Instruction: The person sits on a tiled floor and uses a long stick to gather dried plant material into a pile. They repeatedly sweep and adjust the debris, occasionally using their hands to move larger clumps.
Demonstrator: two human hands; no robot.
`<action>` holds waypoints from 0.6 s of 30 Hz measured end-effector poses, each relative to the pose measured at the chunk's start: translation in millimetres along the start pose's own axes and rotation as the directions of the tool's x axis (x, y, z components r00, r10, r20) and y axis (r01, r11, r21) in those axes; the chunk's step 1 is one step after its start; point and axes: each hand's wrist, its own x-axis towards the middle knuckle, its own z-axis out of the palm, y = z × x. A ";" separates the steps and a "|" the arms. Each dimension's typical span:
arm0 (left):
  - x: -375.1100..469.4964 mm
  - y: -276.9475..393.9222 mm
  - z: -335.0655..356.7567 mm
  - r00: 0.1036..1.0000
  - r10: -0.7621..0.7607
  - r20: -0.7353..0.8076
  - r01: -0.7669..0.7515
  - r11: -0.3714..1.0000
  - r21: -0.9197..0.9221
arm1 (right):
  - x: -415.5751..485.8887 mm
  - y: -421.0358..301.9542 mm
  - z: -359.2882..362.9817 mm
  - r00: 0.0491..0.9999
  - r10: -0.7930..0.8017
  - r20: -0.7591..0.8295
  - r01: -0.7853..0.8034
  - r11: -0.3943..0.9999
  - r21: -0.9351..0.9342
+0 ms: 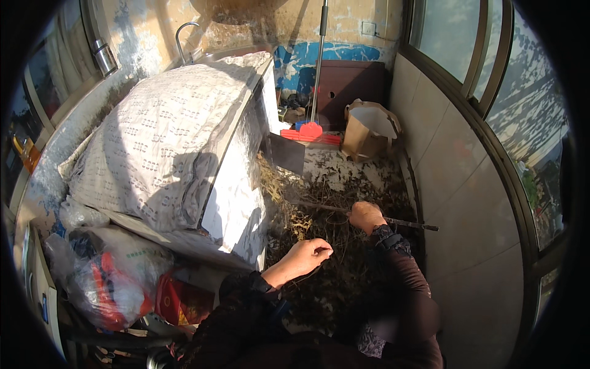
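My right hand (366, 217) grips a long thin rod (410, 223). The rod slants across the dried plants (341, 240) on the floor. Its dark end sticks out to the right of my fist, and the far left end fades among the stalks. My left hand (302, 260) hangs above the plants, closer to my body, with the fingers curled in toward the thumb. Nothing shows in its grasp. Paler yellowish leaves (299, 226) lie between the rod and the left hand. Shadow darkens the plants closest to me.
On the left stands a white cabinet (235, 203) under a patterned cloth (152, 124). Stuffed plastic bags (110, 276) and a red box (182, 300) sit below it. Farther off are a red mop (311, 133) and a paper bag (366, 131). A tiled wall (465, 184) bounds the right.
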 end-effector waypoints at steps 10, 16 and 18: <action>-3.3 4.0 -7.6 1.000 0.021 -0.017 -0.021 1.000 -0.001 | 42.0 -57.0 -9.8 0.993 -0.008 -0.119 0.014 0.999 0.050; -3.7 4.8 -10.4 0.999 0.034 -0.019 -0.034 0.999 0.031 | 81.1 -98.9 -19.5 0.975 -0.093 -0.204 0.090 0.996 -0.020; -2.5 3.4 -10.6 0.997 0.074 -0.019 -0.073 0.996 0.043 | 99.9 -118.2 -20.3 0.961 -0.145 -0.237 0.139 0.989 -0.039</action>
